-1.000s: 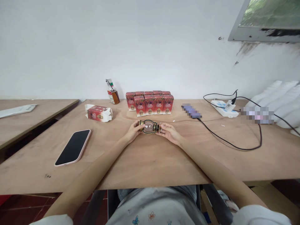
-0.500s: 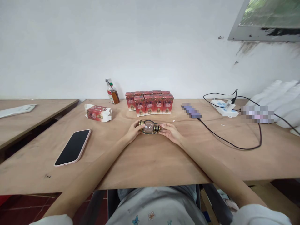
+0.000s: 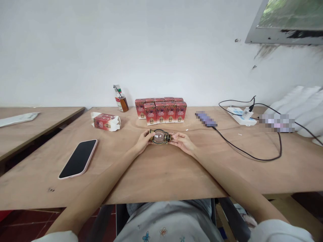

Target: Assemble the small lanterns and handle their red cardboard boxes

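A small lantern [image 3: 159,137] with a clear globe and dark gold metal parts lies sideways between my hands, above the middle of the table. My left hand [image 3: 144,141] is closed around its wider end, the thumb on top. At the narrower end, the fingers of my right hand [image 3: 183,142] pinch the lantern's tip. Just behind it stand several red printed boxes [image 3: 160,112], set in two rows. To the left, an opened red box [image 3: 104,121] lies on its side with its white flaps spread.
A black-screened phone [image 3: 78,158] lies front left on the wooden table [image 3: 166,178]. Near the wall stands a bottle of amber liquid [image 3: 121,101]. On the right are a second phone [image 3: 206,119], a looping black cable [image 3: 248,155] and a white power strip [image 3: 241,116].
The lantern and both hands have shifted very slightly to the left. My right fingers have moved a little at the narrow end; both hands keep their hold.
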